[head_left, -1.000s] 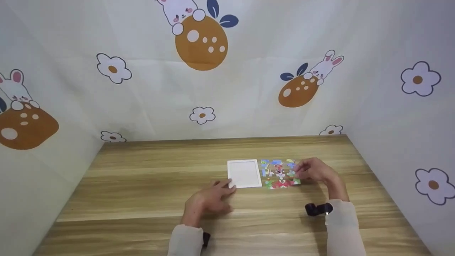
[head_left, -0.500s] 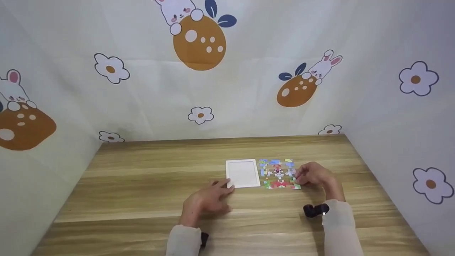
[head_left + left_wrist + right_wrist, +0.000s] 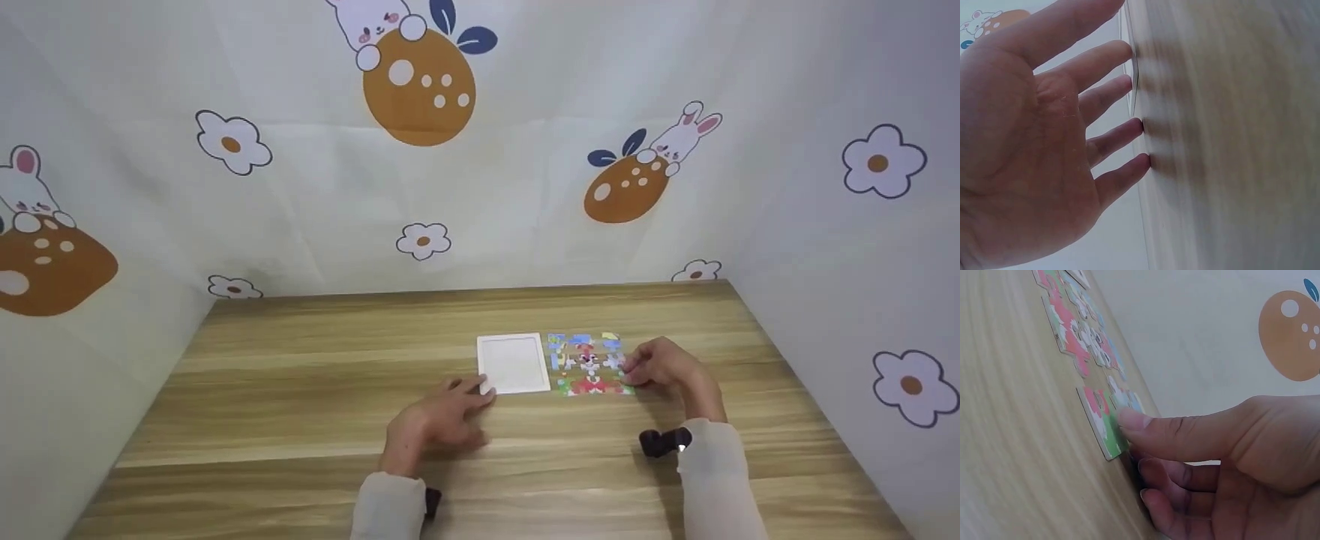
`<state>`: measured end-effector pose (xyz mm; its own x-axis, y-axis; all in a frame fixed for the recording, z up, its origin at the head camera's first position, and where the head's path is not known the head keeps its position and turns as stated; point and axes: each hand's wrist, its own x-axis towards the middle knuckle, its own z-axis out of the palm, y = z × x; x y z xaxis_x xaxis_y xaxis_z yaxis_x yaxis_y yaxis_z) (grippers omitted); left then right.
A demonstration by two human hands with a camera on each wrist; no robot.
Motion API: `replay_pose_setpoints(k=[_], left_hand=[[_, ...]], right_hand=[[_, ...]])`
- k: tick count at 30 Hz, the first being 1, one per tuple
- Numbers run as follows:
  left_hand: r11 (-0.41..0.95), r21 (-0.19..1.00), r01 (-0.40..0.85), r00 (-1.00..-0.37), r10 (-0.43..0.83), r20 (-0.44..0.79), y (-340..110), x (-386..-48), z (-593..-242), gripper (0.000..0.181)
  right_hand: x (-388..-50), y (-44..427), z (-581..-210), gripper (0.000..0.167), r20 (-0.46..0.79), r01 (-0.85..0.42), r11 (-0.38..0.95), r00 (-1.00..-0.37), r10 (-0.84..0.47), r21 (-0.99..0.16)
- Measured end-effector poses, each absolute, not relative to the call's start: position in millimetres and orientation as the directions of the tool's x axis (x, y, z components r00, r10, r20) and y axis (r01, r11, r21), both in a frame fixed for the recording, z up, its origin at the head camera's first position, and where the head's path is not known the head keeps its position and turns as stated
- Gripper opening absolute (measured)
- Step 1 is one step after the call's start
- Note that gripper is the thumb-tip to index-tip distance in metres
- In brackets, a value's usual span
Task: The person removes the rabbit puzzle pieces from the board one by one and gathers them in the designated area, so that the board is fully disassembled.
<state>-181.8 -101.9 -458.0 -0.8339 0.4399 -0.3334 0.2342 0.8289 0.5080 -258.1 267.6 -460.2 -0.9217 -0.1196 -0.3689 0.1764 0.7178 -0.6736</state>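
Observation:
My left hand (image 3: 437, 420) has its fingers spread and fairly straight, with fingertips touching the near left corner of a white puzzle tray (image 3: 514, 364). In the left wrist view, that tray (image 3: 1132, 95) appears edge-on beside the fingertips. To the tray's right lie several jigsaw puzzle pieces (image 3: 589, 386) in loose rows, with gaps between them, showing a cartoon animal in red. My right hand (image 3: 666, 365) is at the near right corner of these pieces. In the right wrist view, its thumb and curled fingers pinch a green and red corner puzzle piece (image 3: 1100, 422), which lies apart from its neighbours.
The pieces and tray lie on a wood-grain table (image 3: 315, 360). Pale cloth walls (image 3: 525, 195) with rabbits and flowers enclose its back and sides. A black wrist camera (image 3: 664, 442) sits on the right cuff.
My right hand has shifted slightly toward the near side, from the middle of the pieces' right edge to the near right corner piece. My left hand stays at the tray corner.

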Motion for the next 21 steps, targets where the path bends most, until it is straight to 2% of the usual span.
replay_pose_setpoints(k=[8,15,18,21], left_hand=[[0.818,0.521,0.244,-0.833,0.452,-0.320,-104.0,-182.8,-459.3,0.065],[0.810,0.546,0.215,-0.827,0.448,-0.339,-106.3,-184.0,-461.5,0.065],[0.802,0.566,0.190,-0.825,0.443,-0.351,-107.5,-184.5,-461.5,0.065],[0.766,0.605,0.217,-0.816,0.483,-0.318,-110.6,-185.5,-462.1,0.068]], right_hand=[[-258.6,267.6,-460.8,0.012,-0.371,0.153,0.723,-0.916,-0.152,-0.674],[-258.6,267.3,-463.6,0.012,-0.377,0.187,0.719,-0.919,-0.112,-0.669],[-258.4,267.6,-463.5,0.010,-0.371,0.180,0.718,-0.922,-0.116,-0.672],[-257.6,268.3,-463.0,0.012,-0.346,0.141,0.726,-0.928,-0.140,-0.673]])
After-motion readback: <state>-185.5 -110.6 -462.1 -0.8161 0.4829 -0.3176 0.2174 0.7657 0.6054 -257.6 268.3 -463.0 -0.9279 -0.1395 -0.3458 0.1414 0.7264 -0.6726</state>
